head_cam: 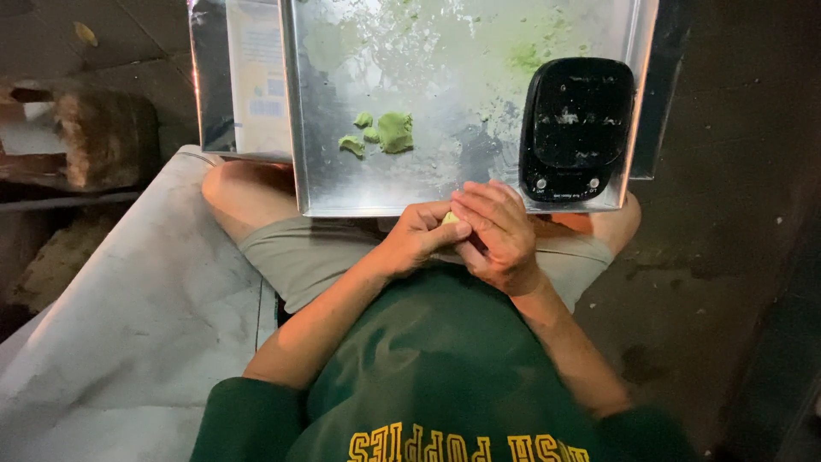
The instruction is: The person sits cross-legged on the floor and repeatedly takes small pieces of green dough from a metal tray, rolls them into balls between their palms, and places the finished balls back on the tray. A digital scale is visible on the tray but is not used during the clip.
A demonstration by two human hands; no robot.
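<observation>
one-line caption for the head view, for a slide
Both hands press a pale dough bit beside a metal tray with green dough pieces.

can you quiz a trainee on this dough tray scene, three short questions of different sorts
1. True or false: both hands close around a small pale piece of dough.
2. What lies mid-tray? A) green dough pieces B) a knife C) a cup
3. Which black device stands at the tray's right end?

Key
1. True
2. A
3. A small scale
</observation>
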